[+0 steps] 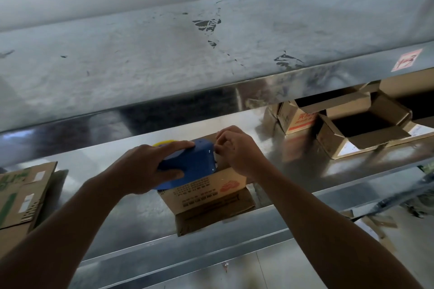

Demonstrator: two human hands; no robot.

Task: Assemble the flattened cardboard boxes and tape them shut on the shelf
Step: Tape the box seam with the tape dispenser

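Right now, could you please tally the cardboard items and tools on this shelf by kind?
Blue tape dispenser: 1
Box being taped: 1
Open boxes at right: 2 plainly seen, perhaps more behind
Flattened cardboard stack at left: 1
Total: 5

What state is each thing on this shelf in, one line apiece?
tape dispenser: held by left grip, over the box.
middle box: erected, near flap folded out.
right grip: fingers curled at dispenser's front.
right boxes: erected, tops open.
left cardboard: flattened, stacked.
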